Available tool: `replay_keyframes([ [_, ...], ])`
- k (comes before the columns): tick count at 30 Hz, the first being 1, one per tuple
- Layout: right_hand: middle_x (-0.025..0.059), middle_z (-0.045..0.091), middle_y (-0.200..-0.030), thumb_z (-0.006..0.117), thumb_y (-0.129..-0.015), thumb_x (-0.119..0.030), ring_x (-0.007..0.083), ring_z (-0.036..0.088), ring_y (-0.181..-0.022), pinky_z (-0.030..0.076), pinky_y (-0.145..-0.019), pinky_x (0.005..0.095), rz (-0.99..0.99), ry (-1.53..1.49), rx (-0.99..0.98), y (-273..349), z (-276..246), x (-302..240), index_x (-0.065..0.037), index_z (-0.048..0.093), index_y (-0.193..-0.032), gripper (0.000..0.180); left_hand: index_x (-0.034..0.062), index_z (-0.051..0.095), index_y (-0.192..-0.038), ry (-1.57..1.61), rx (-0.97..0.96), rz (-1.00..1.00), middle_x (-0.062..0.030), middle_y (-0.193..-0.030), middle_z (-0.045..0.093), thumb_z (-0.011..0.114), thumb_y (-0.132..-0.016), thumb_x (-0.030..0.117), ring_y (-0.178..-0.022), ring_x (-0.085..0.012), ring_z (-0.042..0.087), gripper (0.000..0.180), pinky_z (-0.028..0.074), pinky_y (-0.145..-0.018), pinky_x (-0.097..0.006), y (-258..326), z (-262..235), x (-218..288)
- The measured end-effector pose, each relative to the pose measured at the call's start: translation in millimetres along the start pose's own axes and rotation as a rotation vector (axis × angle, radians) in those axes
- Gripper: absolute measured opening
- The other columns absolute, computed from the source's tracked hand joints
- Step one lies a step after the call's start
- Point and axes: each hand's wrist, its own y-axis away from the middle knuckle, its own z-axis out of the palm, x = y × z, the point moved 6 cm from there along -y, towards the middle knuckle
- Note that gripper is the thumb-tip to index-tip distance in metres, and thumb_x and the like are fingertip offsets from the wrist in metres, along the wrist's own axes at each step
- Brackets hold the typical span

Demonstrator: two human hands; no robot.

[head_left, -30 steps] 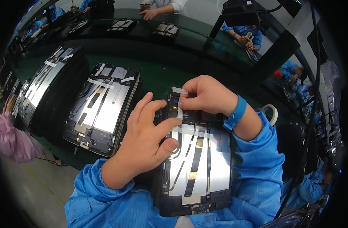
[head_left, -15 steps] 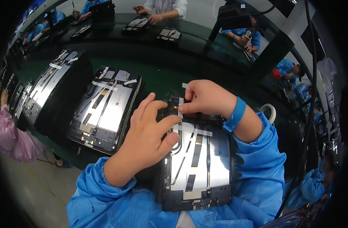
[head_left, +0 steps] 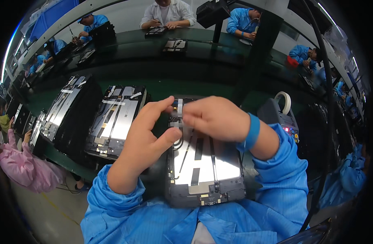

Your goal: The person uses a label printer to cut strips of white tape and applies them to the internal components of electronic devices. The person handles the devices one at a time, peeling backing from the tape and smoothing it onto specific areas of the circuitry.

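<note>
In front of me lies an opened tablet (head_left: 225, 164), its silver inner plate, dark flat cables and black bottom edge showing. My left hand (head_left: 148, 136) rests along its upper left side, thumb and fingers apart, with nothing seen in it. A short white tape strip (head_left: 180, 106) runs down the tablet's top left part, between the fingertips of both hands. Over the upper part of the plate is my right hand (head_left: 215, 118), its fingers smeared by motion beside the strip. Much of the tablet's top edge is hidden beneath this hand.
On my left stand a stack of opened tablets (head_left: 123, 114) and a taller stack (head_left: 64, 112). To the right is a tape dispenser (head_left: 290, 132) with a white tape roll (head_left: 285, 102). A dark post (head_left: 257, 57) rises beyond my hands. Several co-workers sit around the line.
My right hand has come down from the tablet's top edge; the white strip it pinched now lies along the tablet. My left thumb and fingers have spread wider. The view has shifted.
</note>
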Motion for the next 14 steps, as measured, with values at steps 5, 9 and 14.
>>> replay_keyframes([
  [5,0.0132,0.062,-0.073,0.057,-0.084,-0.032,0.0330,0.060,-0.070,0.046,-0.061,0.0422,-0.059,0.076,0.252,36,-20,-7,-0.006,0.064,-0.088,0.027,0.0012,0.066,-0.076,-0.036,0.045,0.125,-0.0080,-0.069,0.061,0.071,-0.073,0.012,-0.065,-0.0216,0.059,0.012,0.046,-0.060,-0.030,-15,13,40],
  [9,0.0082,0.061,-0.068,0.068,-0.077,-0.015,0.0203,0.057,-0.060,0.045,-0.056,0.0297,0.055,-0.378,0.499,70,-47,8,-0.001,0.062,-0.090,0.020,0.0005,0.066,-0.074,-0.066,-0.053,0.221,-0.0047,-0.069,0.062,0.071,-0.075,0.010,-0.061,-0.0116,0.054,0.011,0.040,-0.053,-0.025,-41,33,63],
  [14,0.0037,0.062,-0.072,0.064,-0.082,-0.014,0.0164,0.056,-0.061,0.045,-0.056,0.0266,0.147,-0.324,0.623,92,-61,50,-0.005,0.061,-0.096,0.017,0.0026,0.068,-0.098,-0.047,-0.135,-0.020,-0.0070,-0.083,0.068,0.070,-0.079,0.014,-0.075,-0.0152,0.063,0.022,0.048,-0.067,-0.023,-77,60,52],
])
